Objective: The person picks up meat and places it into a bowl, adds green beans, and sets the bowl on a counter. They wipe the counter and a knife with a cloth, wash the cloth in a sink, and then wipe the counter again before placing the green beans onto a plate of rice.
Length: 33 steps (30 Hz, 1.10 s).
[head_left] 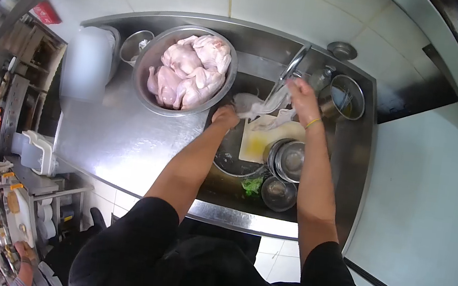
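Observation:
Over the sink, my left hand is closed at the left end of a pale, wet, stretched piece that looks like poultry skin or meat. My right hand grips its upper right part, just below the metal faucet. The piece is blurred where it passes under the faucet. Beneath it lies a light board with a yellow patch, and another pale piece rests on the board's top edge. Left of my hands, a large steel bowl holds several raw whole chickens.
Metal bowls and green scraps sit in the sink's lower part. A steel pot stands at the back right. A small metal container is left of the large bowl. Another person's hand shows at lower left.

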### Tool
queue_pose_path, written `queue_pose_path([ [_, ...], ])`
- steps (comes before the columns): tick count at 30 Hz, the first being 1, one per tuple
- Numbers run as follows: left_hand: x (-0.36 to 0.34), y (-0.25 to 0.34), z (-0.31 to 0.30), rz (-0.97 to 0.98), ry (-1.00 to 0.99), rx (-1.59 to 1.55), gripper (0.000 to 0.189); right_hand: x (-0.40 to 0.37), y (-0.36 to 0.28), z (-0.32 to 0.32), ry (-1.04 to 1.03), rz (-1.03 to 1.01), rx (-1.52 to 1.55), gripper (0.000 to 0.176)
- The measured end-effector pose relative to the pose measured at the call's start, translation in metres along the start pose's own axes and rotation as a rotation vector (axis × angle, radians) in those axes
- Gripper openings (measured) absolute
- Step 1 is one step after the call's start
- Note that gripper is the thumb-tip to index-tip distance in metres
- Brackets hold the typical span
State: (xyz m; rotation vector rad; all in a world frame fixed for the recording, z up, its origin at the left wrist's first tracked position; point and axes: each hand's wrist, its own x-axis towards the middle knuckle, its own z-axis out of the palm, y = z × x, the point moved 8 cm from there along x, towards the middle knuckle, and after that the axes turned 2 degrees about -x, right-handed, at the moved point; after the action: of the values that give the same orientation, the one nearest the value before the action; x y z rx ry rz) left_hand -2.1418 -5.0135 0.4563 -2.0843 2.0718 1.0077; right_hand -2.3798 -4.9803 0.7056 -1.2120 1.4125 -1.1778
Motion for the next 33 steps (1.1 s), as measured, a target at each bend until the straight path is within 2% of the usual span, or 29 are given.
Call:
queue_pose_path([
  [1, -0.009, 0.002, -0.006, 0.015, -0.027, -0.025, 0.048, 0.006, 0.012, 0.004, 0.005, -0.076, -0.205, 0.018],
  [4, -0.063, 0.035, -0.071, 0.02, 0.044, -0.184, 0.045, 0.0, 0.007, -0.001, 0.114, -0.028, -0.133, 0.021],
  [5, -0.063, 0.041, -0.077, 0.075, 0.071, -0.289, 0.041, -0.003, 0.01, -0.004, 0.171, 0.002, 0.153, 0.02],
  [7, -0.071, 0.05, -0.082, 0.183, 0.117, -0.495, 0.035, 0.006, 0.06, 0.014, 0.048, -0.062, -0.245, 0.019],
  [8, -0.072, 0.057, -0.078, 0.216, 0.072, -0.637, 0.034, 0.007, 0.058, 0.026, -0.003, -0.103, -0.442, 0.019],
  [9, -0.065, 0.069, -0.083, 0.26, 0.041, -0.781, 0.032, 0.009, 0.059, 0.029, -0.033, -0.052, -0.368, 0.02],
  [10, -0.062, 0.078, -0.082, 0.292, 0.003, -0.932, 0.031, 0.015, 0.034, 0.026, 0.01, -0.093, -0.405, 0.021],
  [11, -0.083, 0.099, -0.104, 0.419, 0.056, -0.903, 0.026, 0.009, 0.016, 0.024, 0.051, -0.113, -0.438, 0.021],
  [12, -0.087, 0.104, -0.108, 0.436, 0.023, -0.977, 0.025, 0.004, 0.007, 0.021, 0.099, -0.132, -0.473, 0.022],
  [13, -0.086, 0.114, -0.113, 0.46, -0.014, -1.049, 0.024, 0.004, 0.002, 0.021, 0.158, -0.273, -0.486, 0.026],
  [16, -0.083, 0.133, -0.121, 0.55, -0.197, -1.249, 0.029, 0.018, 0.034, 0.016, 0.071, 0.048, -0.291, 0.029],
  [17, -0.084, 0.135, -0.127, 0.543, -0.278, -1.348, 0.03, 0.021, 0.038, 0.026, -0.037, 0.036, -0.191, 0.026],
  [18, -0.086, 0.138, -0.132, 0.531, -0.359, -1.444, 0.031, 0.021, 0.049, 0.031, -0.094, 0.114, -0.095, 0.027],
  [19, -0.086, 0.138, -0.132, 0.494, -0.397, -1.45, 0.029, 0.012, 0.047, 0.044, -0.155, 0.197, 0.003, 0.027],
  [20, -0.088, 0.137, -0.138, 0.523, -0.342, -1.414, 0.03, 0.003, 0.047, 0.055, -0.215, 0.282, 0.102, 0.028],
  [21, -0.089, 0.138, -0.144, 0.554, -0.289, -1.377, 0.031, 0.012, 0.075, 0.052, -0.238, 0.263, 0.093, 0.032],
  [22, -0.089, 0.138, -0.148, 0.586, -0.238, -1.338, 0.034, 0.01, 0.073, 0.051, -0.208, 0.237, 0.082, 0.032],
  [25, -0.078, 0.133, -0.153, 0.609, 0.197, -1.079, 0.025, 0.003, 0.067, 0.044, -0.085, 0.136, 0.046, 0.033],
  [27, -0.086, 0.131, -0.155, 0.517, 0.233, -0.695, 0.023, 0.004, 0.067, 0.028, 0.051, 0.038, 0.007, 0.032],
  [28, -0.094, 0.132, -0.158, 0.469, 0.25, -0.505, 0.025, 0.008, 0.069, 0.019, 0.081, -0.021, -0.14, 0.032],
  [29, -0.103, 0.134, -0.166, 0.551, 0.412, -0.545, 0.032, 0.013, 0.069, 0.008, 0.113, -0.079, -0.287, 0.032],
  [30, -0.101, 0.134, -0.164, 0.539, 0.389, -0.531, 0.032, 0.013, 0.072, -0.002, 0.146, -0.133, -0.436, 0.031],
  [33, -0.103, 0.14, -0.179, 0.547, 0.314, -0.473, 0.034, -0.001, 0.056, -0.026, 0.111, -0.001, -0.604, 0.029],
])
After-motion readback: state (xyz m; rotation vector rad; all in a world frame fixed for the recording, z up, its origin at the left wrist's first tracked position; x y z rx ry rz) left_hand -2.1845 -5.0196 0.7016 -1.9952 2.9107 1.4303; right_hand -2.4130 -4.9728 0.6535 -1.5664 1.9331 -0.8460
